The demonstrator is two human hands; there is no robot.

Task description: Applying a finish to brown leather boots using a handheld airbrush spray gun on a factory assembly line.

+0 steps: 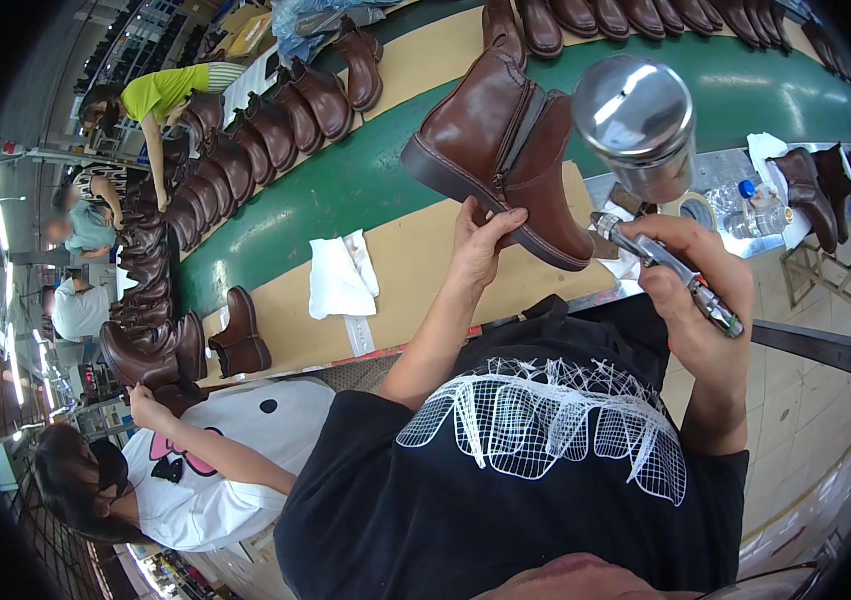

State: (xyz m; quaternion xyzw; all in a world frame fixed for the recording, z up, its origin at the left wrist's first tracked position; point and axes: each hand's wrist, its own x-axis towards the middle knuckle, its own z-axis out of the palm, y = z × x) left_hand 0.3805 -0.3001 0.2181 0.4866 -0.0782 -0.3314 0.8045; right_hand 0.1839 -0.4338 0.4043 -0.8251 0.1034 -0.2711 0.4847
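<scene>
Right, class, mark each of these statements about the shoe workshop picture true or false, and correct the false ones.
1. The left hand holds a brown boot by its sole. True.
2. The right hand holds a paintbrush. False: it grips a spray gun with a shiny metal cup on top.
3. The belt running past the worker is green. True.
4. A white cloth lies on the tan board below the belt. True.
5. The boots lined up along the belt are black. False: they are brown.
</scene>
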